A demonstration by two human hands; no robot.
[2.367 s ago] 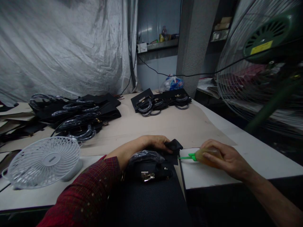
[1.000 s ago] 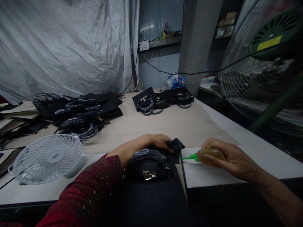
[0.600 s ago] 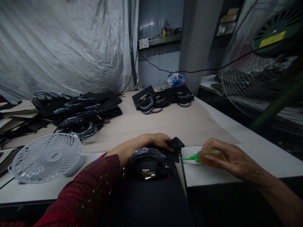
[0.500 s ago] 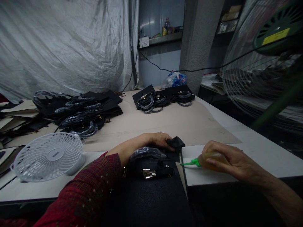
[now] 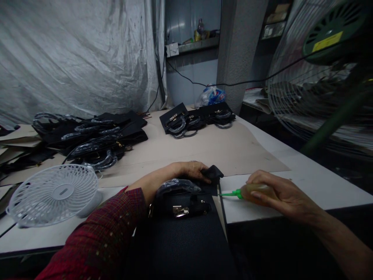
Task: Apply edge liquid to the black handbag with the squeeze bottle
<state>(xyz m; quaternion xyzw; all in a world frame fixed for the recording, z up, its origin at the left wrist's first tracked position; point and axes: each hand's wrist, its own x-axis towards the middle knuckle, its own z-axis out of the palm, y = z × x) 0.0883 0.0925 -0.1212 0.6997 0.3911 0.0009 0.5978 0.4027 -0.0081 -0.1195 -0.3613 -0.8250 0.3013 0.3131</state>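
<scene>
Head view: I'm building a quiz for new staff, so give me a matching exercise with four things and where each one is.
Things:
1. white fan
2. bottle
3. black flap
4. blue bag

Places:
a. gripped by the left hand
b. far end of the table, by the pillar
c. in the right hand
d. near edge of the table, on the left

Pairs: 1-d; 2-c; 3-a; 4-b.
</scene>
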